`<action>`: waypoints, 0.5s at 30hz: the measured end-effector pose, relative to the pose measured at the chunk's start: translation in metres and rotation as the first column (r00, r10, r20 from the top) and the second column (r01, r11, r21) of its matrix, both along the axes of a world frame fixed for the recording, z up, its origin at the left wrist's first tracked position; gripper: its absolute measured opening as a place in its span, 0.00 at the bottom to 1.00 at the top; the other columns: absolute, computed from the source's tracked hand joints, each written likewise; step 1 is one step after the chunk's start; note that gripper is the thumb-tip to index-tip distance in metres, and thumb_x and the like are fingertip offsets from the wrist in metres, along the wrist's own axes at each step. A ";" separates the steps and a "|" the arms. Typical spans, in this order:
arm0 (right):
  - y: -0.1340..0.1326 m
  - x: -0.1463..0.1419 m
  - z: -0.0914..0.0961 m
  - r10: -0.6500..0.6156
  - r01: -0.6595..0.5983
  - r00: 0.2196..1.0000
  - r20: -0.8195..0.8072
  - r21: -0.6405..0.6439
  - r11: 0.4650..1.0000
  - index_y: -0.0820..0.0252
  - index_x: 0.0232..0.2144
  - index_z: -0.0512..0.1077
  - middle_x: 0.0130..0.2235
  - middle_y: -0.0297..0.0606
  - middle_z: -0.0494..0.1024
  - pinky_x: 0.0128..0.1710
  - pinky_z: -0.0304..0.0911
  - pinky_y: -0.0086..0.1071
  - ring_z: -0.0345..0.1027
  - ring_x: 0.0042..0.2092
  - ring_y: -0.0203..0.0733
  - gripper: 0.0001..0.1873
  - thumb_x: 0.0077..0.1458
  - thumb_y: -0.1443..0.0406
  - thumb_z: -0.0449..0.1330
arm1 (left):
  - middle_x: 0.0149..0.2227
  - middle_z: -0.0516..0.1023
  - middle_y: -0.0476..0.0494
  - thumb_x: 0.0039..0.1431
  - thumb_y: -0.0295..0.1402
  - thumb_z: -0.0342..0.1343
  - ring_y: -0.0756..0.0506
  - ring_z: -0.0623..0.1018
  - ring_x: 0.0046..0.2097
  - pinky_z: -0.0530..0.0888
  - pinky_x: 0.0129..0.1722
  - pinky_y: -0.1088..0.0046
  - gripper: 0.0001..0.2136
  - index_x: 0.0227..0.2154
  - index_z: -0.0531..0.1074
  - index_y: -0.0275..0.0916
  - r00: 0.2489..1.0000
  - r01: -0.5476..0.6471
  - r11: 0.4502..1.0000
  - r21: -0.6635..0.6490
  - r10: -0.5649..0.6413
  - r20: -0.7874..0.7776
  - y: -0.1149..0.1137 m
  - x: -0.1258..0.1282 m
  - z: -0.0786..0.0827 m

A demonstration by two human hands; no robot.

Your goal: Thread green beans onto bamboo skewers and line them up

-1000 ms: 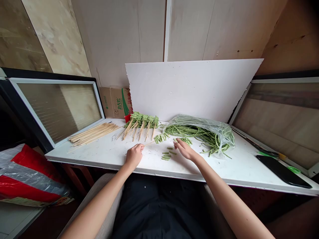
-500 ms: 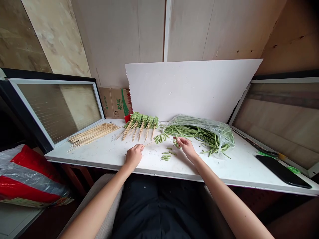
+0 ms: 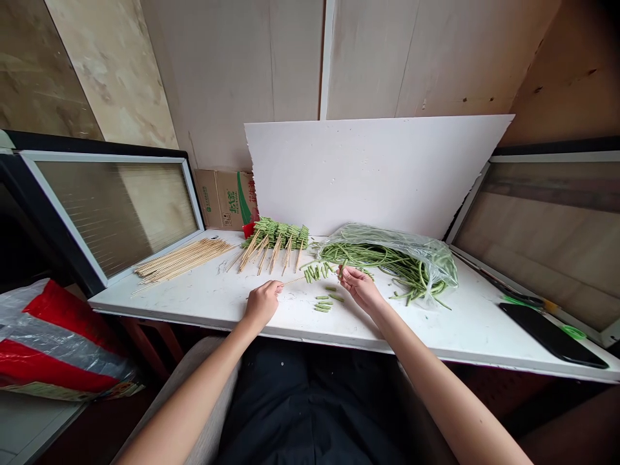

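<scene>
White table (image 3: 194, 294), head view: left hand (image 3: 264, 302), closed, grips a skewer (image 3: 293, 280) above it, long axis running rightward and slightly away, threaded bean pieces (image 3: 317, 272) crosswise; right hand (image 3: 359, 288) pinches a loose segment (image 3: 343, 265) near its far end.

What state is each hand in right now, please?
Left hand: closed, holding a bamboo skewer threaded with long-bean pieces.
Right hand: closed, pinching one long-bean piece.

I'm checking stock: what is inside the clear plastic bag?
Long green beans lie in the clear plastic bag, some sticking out in front. What lies beneath them is covered.
</scene>
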State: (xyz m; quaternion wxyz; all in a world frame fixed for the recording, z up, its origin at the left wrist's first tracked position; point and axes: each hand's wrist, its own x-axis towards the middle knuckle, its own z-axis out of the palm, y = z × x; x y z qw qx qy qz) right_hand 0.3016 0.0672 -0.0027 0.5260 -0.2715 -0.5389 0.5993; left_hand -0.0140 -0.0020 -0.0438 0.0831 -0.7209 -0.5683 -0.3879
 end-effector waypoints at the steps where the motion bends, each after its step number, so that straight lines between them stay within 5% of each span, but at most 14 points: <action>1: -0.001 0.000 0.000 0.002 -0.002 1.000 0.001 -0.016 1.000 0.55 0.28 0.76 0.35 0.36 0.75 0.38 0.64 0.33 0.65 0.35 0.39 0.17 0.49 0.52 0.76 | 0.39 0.86 0.46 0.55 0.13 0.50 0.45 0.85 0.41 0.78 0.38 0.74 0.20 0.41 0.79 0.41 1.000 0.006 1.000 0.003 -0.006 -0.004 0.000 0.000 0.000; 15: -0.001 -0.006 -0.008 -0.014 0.022 0.994 0.106 -0.081 0.996 0.52 0.41 0.78 0.45 0.43 0.81 0.41 0.71 0.37 0.75 0.49 0.51 0.21 0.54 0.46 0.70 | 0.40 0.86 0.46 0.54 0.13 0.49 0.45 0.85 0.41 0.78 0.41 0.73 0.21 0.41 0.79 0.41 1.000 0.016 1.000 -0.006 -0.016 -0.016 -0.003 0.001 0.003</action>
